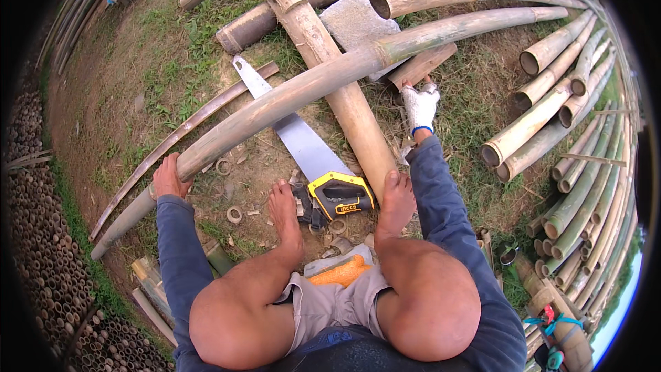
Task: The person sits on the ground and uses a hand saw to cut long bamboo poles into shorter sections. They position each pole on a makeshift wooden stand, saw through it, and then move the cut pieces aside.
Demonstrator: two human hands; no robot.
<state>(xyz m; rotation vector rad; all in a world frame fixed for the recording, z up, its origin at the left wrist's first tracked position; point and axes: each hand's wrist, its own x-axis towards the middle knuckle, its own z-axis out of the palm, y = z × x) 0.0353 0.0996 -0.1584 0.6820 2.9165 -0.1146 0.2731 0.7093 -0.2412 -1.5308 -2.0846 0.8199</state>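
Your left hand (169,178) is bare and curled over the long bamboo pole (303,89), gripping it near its lower end. From there the pole runs up and away to your right, resting across the thick pole (337,76) that lies under it.

Your right hand (419,105) wears a white glove and presses down on the ground just below the long pole; I cannot tell whether its fingers close on anything there.

The handsaw (303,145) lies on the ground between your hands, its blade passing under the long pole and its yellow-and-black handle just beyond your toes.

The main risk is the long pole rolling: it is round, it bears on another round pole, and only one bare hand steadies it, so a twist could slide it off toward your left foot (284,210) or pinch your fingers.

Your right foot (396,200) touches the thick pole, so if that pole shifts the foot could slip toward the saw teeth.

The cut bamboo rings (235,215) near your left foot could also roll underfoot.
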